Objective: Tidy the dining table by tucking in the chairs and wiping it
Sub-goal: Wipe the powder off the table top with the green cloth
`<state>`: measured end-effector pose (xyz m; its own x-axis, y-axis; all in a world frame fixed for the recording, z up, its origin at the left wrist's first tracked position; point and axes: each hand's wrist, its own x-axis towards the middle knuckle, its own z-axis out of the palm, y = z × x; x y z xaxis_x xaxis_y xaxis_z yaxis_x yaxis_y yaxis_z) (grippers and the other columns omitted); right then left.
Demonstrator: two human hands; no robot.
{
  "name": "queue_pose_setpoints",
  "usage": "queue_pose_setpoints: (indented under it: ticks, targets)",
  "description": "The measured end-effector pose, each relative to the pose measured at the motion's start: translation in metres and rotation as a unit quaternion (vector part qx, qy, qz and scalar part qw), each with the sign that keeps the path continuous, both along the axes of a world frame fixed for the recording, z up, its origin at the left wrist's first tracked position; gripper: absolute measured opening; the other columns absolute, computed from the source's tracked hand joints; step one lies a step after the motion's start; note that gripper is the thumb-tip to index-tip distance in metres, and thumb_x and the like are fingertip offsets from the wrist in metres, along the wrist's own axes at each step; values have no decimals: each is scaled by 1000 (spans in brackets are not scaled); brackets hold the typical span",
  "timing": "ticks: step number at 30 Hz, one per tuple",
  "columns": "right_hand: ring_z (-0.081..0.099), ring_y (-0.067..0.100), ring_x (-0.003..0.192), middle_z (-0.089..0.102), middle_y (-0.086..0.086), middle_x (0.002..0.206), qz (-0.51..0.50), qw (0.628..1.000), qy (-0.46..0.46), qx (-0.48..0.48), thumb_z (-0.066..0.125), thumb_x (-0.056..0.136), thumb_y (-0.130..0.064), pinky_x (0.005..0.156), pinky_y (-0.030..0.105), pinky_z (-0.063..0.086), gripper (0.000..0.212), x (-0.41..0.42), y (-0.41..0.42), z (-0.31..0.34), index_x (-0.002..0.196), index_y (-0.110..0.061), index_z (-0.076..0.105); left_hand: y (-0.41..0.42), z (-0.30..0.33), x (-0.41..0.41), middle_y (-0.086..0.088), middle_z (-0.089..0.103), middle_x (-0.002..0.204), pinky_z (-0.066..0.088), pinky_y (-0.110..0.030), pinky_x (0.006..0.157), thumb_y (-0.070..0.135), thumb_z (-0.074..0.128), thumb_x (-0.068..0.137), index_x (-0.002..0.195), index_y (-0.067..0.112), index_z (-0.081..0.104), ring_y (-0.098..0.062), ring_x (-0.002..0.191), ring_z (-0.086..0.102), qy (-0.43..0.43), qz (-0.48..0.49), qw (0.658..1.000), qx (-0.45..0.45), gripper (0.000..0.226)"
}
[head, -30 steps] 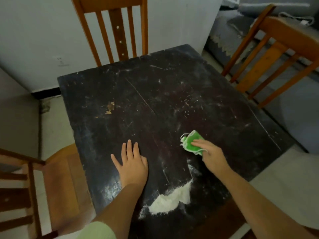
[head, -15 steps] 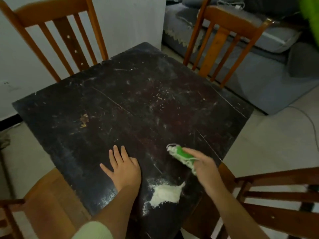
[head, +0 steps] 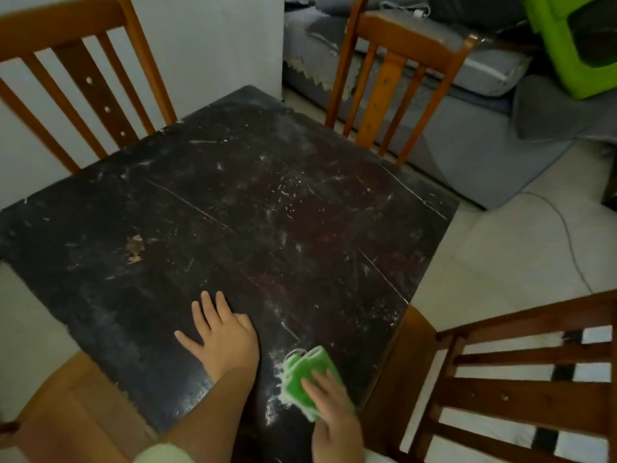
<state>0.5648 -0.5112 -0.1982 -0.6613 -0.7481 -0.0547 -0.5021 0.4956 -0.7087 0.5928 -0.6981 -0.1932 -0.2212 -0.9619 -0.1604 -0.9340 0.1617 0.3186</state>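
2 hands work at the lower centre of the frame: the right hand (head: 329,412) presses a green cloth (head: 305,382) flat under straight fingers, and the left hand (head: 223,339) lies spread on the dark table (head: 267,212). White powder (head: 275,365) shows at the cloth's left edge. 4 chairs (head: 394,75) ring the table. With the cloth so near the lower edge, a pull toward it would likely sweep powder onto the floor. No readable writing shows anywhere.

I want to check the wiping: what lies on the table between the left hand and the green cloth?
In the head view, only a narrow strip of dark table with white powder smears lies between the left hand and the green cloth.
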Motion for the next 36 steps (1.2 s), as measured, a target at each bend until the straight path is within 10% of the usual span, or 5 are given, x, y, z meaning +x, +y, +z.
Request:
queue_pose_setpoints:
  ticks: [6,14,29,33,36]
  targets:
    - [54,-5,109,62,-28,114,-43,991,-127,-12,41,91,-51,82,18,47,25,1,-4,43,105,-68,52,0,3,1,2,9,160,-5,-59,114,28,24,99,151,21,20,-19,147,-2,-10,0,1000,7,52]
    - [56,14,98,62,2,118,-203,962,-179,-29,41,95,-3,79,19,41,37,-205,-59,77,123,-20,60,0,2,-1,5,1,160,-6,-59,114,30,20,99,152,24,12,-17,147,-7,-26,5,1000,10,53]
    - [16,11,143,27,-6,152,327,935,31,137,34,97,-28,115,27,14,44,-29,-24,43,141,-26,38,1,4,-2,8,-3,160,-10,-57,113,35,14,100,151,28,8,-14,146,-10,-25,15,999,22,52]
    - [60,0,101,64,-16,107,-40,961,-272,-44,49,95,-10,78,12,46,29,-125,-51,93,111,-31,61,0,3,-3,7,-3,159,-9,-57,113,36,15,100,152,27,8,-15,146,-9,-39,16,999,15,53]
    - [59,9,100,61,-12,110,-155,975,-155,-41,49,95,-13,75,15,43,29,-216,-88,83,118,-25,62,0,1,-3,9,-10,157,-12,-56,112,37,14,100,151,28,4,-14,145,-13,-43,19,999,13,53]
